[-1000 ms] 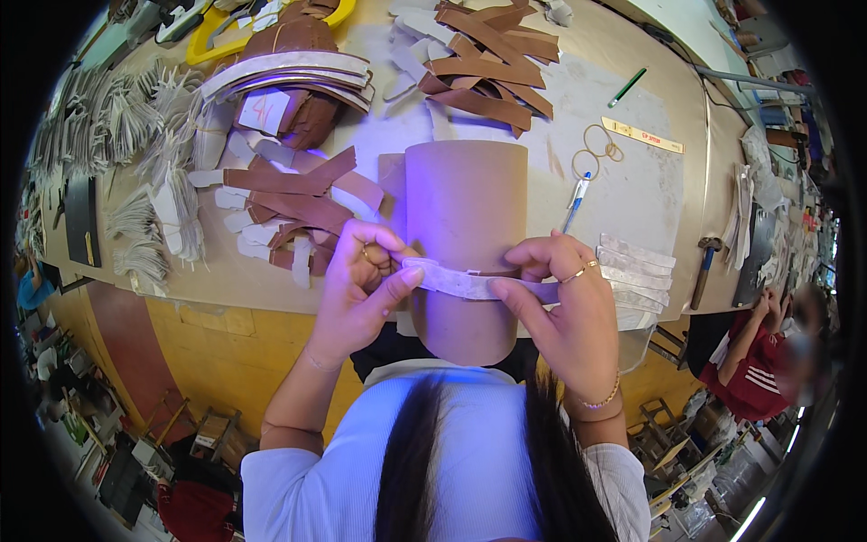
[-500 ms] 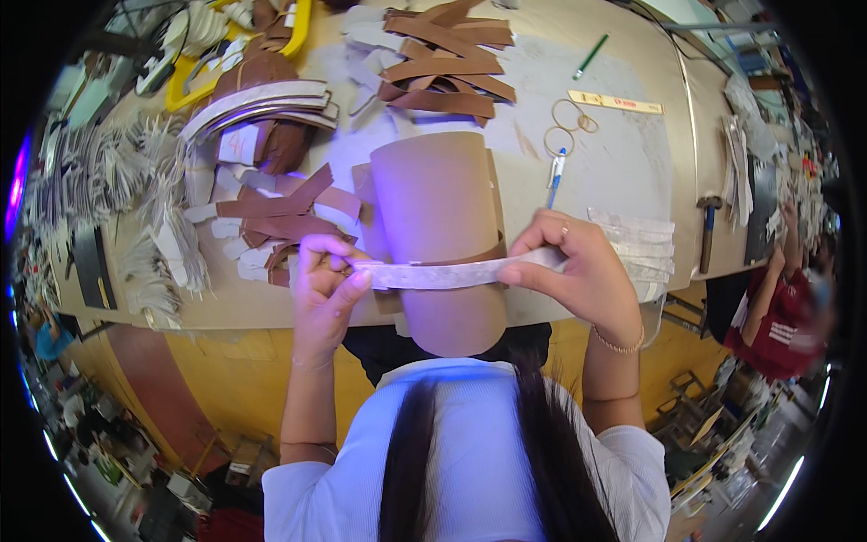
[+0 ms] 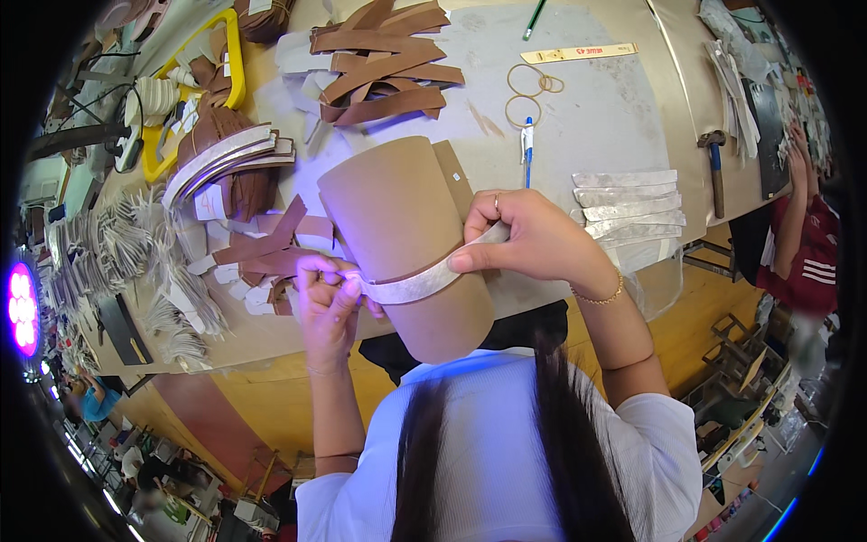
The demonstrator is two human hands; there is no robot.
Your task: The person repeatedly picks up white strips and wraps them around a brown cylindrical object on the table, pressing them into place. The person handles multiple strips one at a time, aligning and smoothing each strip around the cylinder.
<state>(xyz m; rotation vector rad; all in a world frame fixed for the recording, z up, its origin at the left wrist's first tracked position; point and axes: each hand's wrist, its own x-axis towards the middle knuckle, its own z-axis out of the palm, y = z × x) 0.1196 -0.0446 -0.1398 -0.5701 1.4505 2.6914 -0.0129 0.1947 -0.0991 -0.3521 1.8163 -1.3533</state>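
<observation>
The worktop (image 3: 691,90) carries a tan cylinder (image 3: 393,199) set slantwise, its near end reaching past the worktop's edge; uneven pulling could make it roll or slip toward the person. Beyond the cylinder lies a pile of brown strips (image 3: 388,72). At the cylinder's right side, the right hand (image 3: 533,239) pinches the pale strip (image 3: 411,289) between thumb and fingers; at its left side, the left hand (image 3: 327,298) pinches the strip's other end. Should one hand tug harder, the strip might skew or crease. It curves across the cylinder's near half, between the two hands. A pen (image 3: 527,154) lies right of the cylinder's far end.
</observation>
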